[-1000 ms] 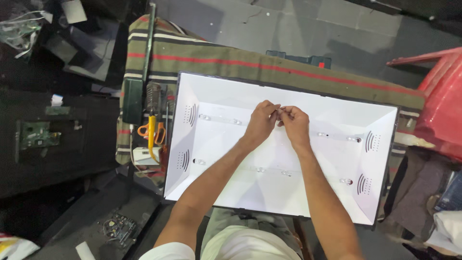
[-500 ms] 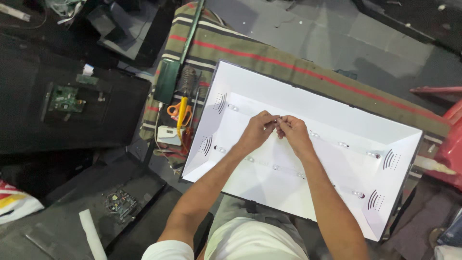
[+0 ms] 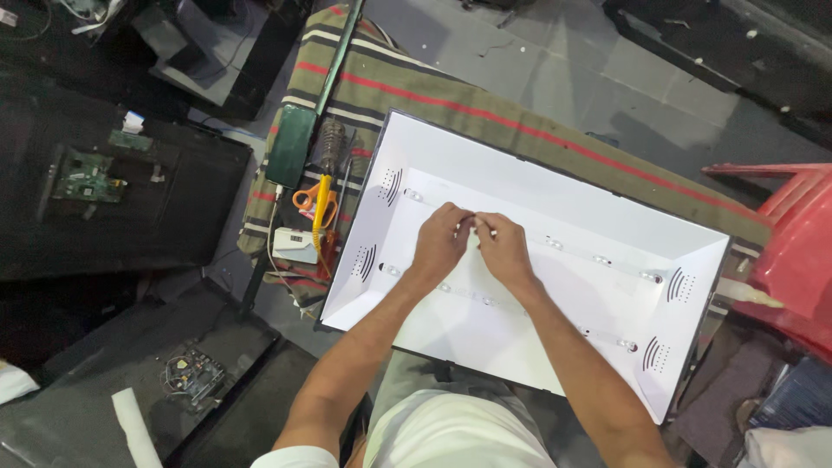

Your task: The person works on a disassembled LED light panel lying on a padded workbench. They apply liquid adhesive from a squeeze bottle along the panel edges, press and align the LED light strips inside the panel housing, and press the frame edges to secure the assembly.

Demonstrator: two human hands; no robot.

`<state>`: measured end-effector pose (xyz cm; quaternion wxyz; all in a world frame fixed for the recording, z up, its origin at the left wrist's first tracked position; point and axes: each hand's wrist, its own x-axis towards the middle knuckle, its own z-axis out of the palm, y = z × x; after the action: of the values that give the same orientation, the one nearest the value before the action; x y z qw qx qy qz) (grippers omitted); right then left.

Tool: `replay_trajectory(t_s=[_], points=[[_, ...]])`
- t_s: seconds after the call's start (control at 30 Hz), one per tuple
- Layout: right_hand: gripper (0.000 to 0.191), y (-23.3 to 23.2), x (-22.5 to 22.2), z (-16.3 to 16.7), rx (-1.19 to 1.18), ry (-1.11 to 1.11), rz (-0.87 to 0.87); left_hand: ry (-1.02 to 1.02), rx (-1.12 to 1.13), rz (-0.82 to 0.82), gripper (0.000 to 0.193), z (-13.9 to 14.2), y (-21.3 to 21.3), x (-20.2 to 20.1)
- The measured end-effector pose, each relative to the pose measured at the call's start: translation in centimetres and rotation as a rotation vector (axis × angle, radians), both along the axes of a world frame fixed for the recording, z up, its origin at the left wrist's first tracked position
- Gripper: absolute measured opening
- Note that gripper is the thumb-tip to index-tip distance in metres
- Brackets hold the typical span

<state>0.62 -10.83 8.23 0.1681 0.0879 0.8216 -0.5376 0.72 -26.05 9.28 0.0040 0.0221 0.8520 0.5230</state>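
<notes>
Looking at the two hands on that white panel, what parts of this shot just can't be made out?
- Head view: whatever the left hand and right hand pinch together; the fingertips cover it and it is too small.
- Head view: the white panel's near edge, hidden by the person's forearms and body.
- Head view: the red chair, cut off by the right edge.
- Head view: parts on the green circuit board, too small.
</notes>
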Motion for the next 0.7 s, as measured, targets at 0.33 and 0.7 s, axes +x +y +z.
replay_trajectory(t_s=[0.33, 0.7], points=[[0.036, 2.2, -1.2, 2.2, -0.226, 0.146, -0.116, -0.64, 0.903, 0.016, 0.012, -5.2, 2.6, -3.1], [0.017, 6.8, -0.5, 6.3, 0.145, 0.312, 0.092, -0.965, 0.99, -0.381, 0.014, -3.8, 3.3, -4.6]])
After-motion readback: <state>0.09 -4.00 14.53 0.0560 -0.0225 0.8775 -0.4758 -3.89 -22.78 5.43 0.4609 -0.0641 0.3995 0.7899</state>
